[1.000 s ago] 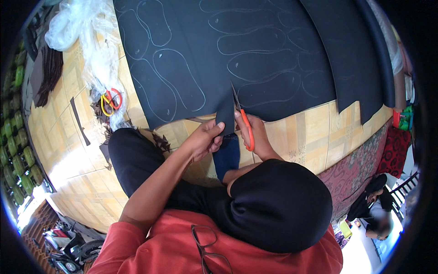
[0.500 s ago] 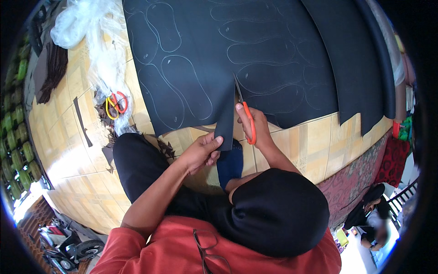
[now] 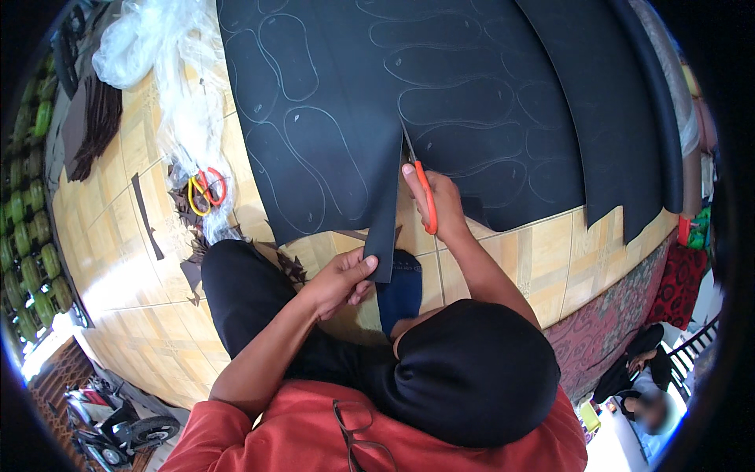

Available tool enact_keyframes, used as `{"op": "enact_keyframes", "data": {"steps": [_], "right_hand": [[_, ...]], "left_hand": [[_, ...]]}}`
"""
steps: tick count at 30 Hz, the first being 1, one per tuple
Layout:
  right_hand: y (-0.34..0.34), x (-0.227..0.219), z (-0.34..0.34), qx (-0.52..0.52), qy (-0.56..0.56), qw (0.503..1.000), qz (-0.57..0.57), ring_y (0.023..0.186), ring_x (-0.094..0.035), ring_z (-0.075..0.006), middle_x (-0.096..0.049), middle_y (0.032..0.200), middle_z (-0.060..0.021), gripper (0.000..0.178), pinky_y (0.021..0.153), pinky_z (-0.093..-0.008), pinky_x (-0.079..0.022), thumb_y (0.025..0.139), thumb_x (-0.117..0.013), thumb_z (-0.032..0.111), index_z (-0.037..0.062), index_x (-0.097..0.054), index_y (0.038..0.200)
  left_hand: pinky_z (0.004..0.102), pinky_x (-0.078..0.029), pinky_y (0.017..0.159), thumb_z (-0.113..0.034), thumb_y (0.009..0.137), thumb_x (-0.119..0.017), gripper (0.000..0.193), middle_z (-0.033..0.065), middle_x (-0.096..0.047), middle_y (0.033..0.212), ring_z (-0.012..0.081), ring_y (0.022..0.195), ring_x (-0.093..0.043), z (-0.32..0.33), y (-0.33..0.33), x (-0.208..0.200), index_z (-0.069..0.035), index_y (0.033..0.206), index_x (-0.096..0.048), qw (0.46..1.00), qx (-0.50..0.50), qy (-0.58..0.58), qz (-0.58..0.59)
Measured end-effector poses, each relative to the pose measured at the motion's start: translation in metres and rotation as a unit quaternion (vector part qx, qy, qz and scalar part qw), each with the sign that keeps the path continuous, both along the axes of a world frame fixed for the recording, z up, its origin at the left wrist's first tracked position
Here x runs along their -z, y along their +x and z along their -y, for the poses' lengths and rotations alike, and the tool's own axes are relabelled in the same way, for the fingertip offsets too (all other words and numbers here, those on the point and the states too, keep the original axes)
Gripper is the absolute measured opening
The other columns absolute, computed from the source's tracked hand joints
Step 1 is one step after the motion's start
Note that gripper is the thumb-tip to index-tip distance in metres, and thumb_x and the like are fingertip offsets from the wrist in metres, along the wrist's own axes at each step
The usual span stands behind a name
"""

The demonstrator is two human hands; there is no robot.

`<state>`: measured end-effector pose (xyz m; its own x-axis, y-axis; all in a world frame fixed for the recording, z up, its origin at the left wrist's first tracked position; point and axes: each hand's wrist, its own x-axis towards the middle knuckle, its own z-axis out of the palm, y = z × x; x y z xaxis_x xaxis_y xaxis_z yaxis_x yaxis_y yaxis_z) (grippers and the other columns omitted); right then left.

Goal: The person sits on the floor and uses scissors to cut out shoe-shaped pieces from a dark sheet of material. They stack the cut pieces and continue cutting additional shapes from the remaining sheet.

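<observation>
A large black sheet (image 3: 346, 149) lies over the tiled floor, with rounded sole-shaped outlines drawn on it in pale lines. My right hand (image 3: 437, 201) grips orange-handled scissors (image 3: 427, 197), whose blades sit at the top of a slit in the sheet, between the outlines. To the left of the slit, my left hand (image 3: 343, 282) pinches the lower end of a raised black flap (image 3: 381, 248) and holds it up toward me. The flap is still joined to the sheet at its upper part.
A second pair of scissors (image 3: 206, 190) with yellow and red handles lies by crumpled clear plastic (image 3: 189, 118). Dark scraps (image 3: 189, 267) litter the floor beside my knee. Stacked brown pieces (image 3: 93, 130) lie far left; another black sheet (image 3: 602, 118) hangs over at right. A person (image 3: 637, 377) sits lower right.
The slit has grown longer, with the blades now farther up among the outlines. My left hand has drawn the flap slightly down and toward me.
</observation>
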<state>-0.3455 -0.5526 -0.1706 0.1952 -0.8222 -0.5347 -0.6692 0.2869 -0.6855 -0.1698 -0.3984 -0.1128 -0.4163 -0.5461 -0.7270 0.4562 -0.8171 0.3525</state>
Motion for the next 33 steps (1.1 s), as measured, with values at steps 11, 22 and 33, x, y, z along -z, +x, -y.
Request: {"op": "enact_keyframes", "data": {"steps": [11,22,33], "right_hand": [[0.028,0.000,0.030,0.028,-0.007,0.999,0.046,0.046,-0.044,-0.0121,-0.044,0.052,-0.0022,0.069,0.046,-0.0306,-0.037,0.090,-0.054,0.065,-0.0005,-0.059,0.069],[0.049,0.016,0.085,0.012,-0.002,0.998,0.064,0.046,-0.044,-0.0123,-0.042,0.051,-0.0010,0.069,0.046,-0.0299,-0.036,0.089,-0.055,0.066,0.0007,-0.058,0.067],[0.050,0.036,0.090,0.033,0.025,0.998,0.054,0.052,-0.051,-0.0202,-0.049,0.055,-0.0098,0.065,0.054,-0.0367,-0.041,0.090,-0.057,0.062,0.0029,-0.052,0.063]], "left_hand": [[0.0222,-0.033,0.048,-0.035,0.100,-0.056,0.024,-0.0028,-0.045,0.061,0.0083,0.049,-0.041,-0.010,0.014,-0.005,-0.011,0.096,-0.053,1.000,0.001,0.014,-0.003],[0.0201,-0.034,0.048,-0.035,0.102,-0.053,0.024,-0.0045,-0.045,0.064,0.0052,0.053,-0.041,-0.009,0.012,-0.005,-0.011,0.102,-0.057,0.996,0.081,0.002,0.044],[0.0458,-0.052,0.081,-0.029,0.092,-0.060,0.036,0.0248,-0.067,0.093,0.0410,0.093,-0.066,0.139,0.030,0.020,0.003,0.108,-0.064,0.712,0.403,-0.291,0.497]]}}
